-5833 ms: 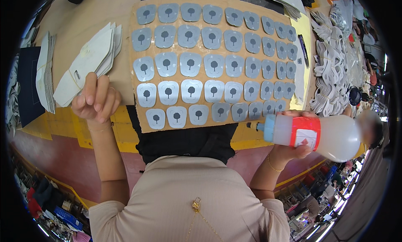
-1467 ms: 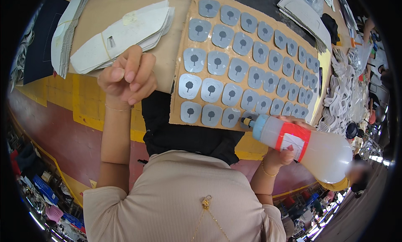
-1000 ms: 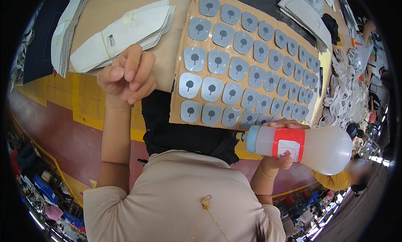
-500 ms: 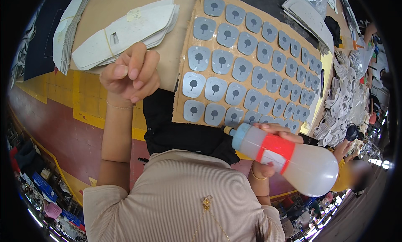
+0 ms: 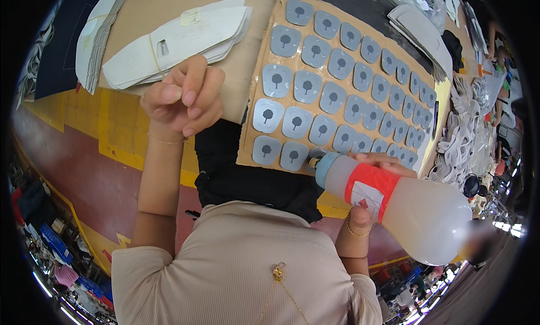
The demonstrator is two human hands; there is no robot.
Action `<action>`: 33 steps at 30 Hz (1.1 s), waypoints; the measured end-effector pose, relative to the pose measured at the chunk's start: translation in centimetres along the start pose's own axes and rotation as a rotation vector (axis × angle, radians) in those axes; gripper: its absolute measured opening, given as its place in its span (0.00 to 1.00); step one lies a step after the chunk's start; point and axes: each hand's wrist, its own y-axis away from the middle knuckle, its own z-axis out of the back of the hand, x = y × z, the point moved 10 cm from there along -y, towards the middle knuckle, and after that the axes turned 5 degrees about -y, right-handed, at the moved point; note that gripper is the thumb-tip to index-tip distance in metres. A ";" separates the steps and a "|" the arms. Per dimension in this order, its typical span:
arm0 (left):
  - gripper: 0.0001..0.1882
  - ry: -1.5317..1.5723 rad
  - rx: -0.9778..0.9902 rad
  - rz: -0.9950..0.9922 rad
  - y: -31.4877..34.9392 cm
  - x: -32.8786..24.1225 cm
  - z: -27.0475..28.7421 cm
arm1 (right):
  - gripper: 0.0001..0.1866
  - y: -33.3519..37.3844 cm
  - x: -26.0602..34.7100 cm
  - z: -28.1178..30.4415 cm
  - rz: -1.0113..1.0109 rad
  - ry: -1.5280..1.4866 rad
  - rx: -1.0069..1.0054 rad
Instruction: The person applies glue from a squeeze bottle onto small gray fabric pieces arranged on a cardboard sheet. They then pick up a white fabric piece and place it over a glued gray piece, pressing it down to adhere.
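Note:
My right hand point(image 5: 378, 181) is wrapped round a translucent squeeze bottle point(image 5: 433, 212) with a red band and a pale blue cap. The bottle lies tilted, and its nozzle point(image 5: 313, 163) is at a grey patch in the row nearest me. Grey rounded patches with dark tree shapes, such as this one point(image 5: 295, 122), sit in rows on a brown cardboard sheet point(image 5: 245, 148). At the left, my left hand point(image 5: 185, 94) is raised beside the board with its fingers curled in and nothing visible in them. The patch under the nozzle is partly hidden.
A banded stack of white cut pieces point(image 5: 169, 41) lies beyond my left hand, with another stack point(image 5: 98, 38) farther left. More white pieces point(image 5: 422, 32) lie past the board. Pale looped strips point(image 5: 450, 139) are heaped at the right, where other people are near.
The bottle has shifted slightly right, and its nozzle has come from the board's near edge onto a patch. My left hand stays curled; the board appears slightly farther right.

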 end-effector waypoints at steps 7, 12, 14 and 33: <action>0.08 0.021 0.002 -0.005 0.2 -0.1 0.0 | 0.38 0.2 -1.4 0.5 -0.245 -0.392 -0.030; 0.08 0.027 -0.006 -0.013 0.1 -0.1 -0.1 | 0.36 -0.1 -1.0 1.1 -0.127 -0.205 -0.123; 0.08 0.024 -0.001 -0.009 0.1 -0.1 -0.1 | 0.37 0.1 -0.9 0.9 -0.092 -0.153 -0.135; 0.07 -0.007 -0.057 0.045 0.3 0.2 0.2 | 0.42 2.1 0.2 -2.0 -0.041 -0.072 0.056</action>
